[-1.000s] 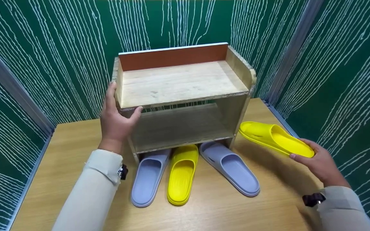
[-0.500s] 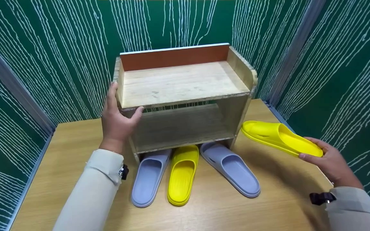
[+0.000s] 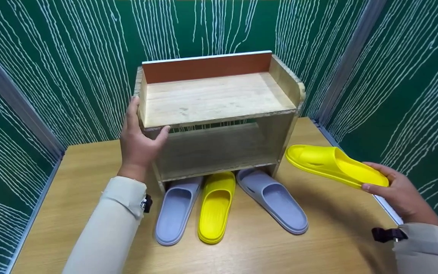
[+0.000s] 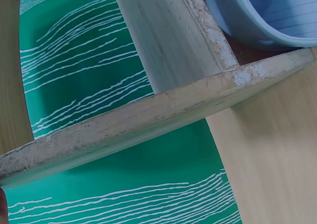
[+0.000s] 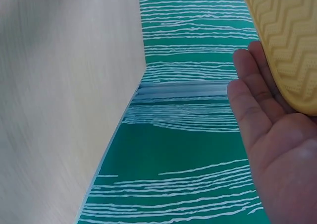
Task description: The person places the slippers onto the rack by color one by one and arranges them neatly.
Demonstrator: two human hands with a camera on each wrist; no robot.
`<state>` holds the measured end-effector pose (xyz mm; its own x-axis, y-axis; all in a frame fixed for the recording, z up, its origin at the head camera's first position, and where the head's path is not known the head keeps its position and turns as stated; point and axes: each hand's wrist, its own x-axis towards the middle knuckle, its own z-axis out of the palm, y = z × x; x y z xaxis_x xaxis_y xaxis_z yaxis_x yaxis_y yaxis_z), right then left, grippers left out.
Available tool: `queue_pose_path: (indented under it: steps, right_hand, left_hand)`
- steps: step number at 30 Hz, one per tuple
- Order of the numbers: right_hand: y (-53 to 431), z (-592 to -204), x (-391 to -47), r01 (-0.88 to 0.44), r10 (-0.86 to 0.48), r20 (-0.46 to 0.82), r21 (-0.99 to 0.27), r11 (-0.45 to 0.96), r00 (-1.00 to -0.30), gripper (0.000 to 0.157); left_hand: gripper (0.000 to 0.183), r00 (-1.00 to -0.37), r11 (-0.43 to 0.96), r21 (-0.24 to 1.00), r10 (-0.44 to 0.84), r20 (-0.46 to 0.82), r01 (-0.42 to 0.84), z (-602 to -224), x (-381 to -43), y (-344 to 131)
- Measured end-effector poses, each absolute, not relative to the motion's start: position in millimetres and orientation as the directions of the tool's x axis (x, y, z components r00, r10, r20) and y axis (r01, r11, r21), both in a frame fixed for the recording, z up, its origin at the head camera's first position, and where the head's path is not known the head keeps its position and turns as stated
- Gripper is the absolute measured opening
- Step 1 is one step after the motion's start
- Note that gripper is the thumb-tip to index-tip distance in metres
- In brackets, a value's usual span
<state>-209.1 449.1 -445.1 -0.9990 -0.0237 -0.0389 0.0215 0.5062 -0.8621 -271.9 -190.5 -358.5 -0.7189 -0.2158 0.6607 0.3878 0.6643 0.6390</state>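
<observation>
My left hand (image 3: 139, 146) grips the left front corner of a small wooden shoe rack (image 3: 219, 97), thumb at the top shelf's front edge and fingers along the outer side. Off to the right, my right hand (image 3: 401, 190) holds a yellow slipper (image 3: 340, 165) by its heel, toe pointing left toward the rack. The right wrist view shows its zigzag-patterned sole (image 5: 292, 35) above the palm. Another yellow slipper (image 3: 214, 213) lies with its toe under the lower shelf, between a left lavender slipper (image 3: 173, 217) and a right lavender slipper (image 3: 285, 207), which is angled outward.
The rack stands on a wooden table (image 3: 89, 182). Green walls (image 3: 89, 57) with white drip lines close in at the back and both sides, joined by grey corner strips (image 3: 350, 53). The table's right edge runs close under the right hand.
My right hand has moved to the right with the yellow slipper, away from the rack. The left hand, the rack and the slippers on the table stay put.
</observation>
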Motion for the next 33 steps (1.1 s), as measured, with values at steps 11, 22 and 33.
queue_pose_path:
  steps: [11,22,33]
  right_hand:
    - [424,-429,-209,-0.063,-0.107,0.015,-0.884,0.464,-0.994,0.066]
    - [392,-411,-210,-0.146,-0.167,0.083,-0.901,0.409,-0.982,0.066]
    - [356,-388,-206,-0.211,-0.2,0.145,-0.909,0.36,-0.969,0.068]
  left_hand:
    - [0.097,-0.706,0.667,0.627,-0.209,0.677,0.403,-360,-272,-191]
    - [0.097,-0.706,0.66,0.629,-0.206,0.678,0.411,-360,-273,-190]
    - [0.096,-0.699,0.669,0.623,-0.212,0.683,0.406,-359,-273,-190]
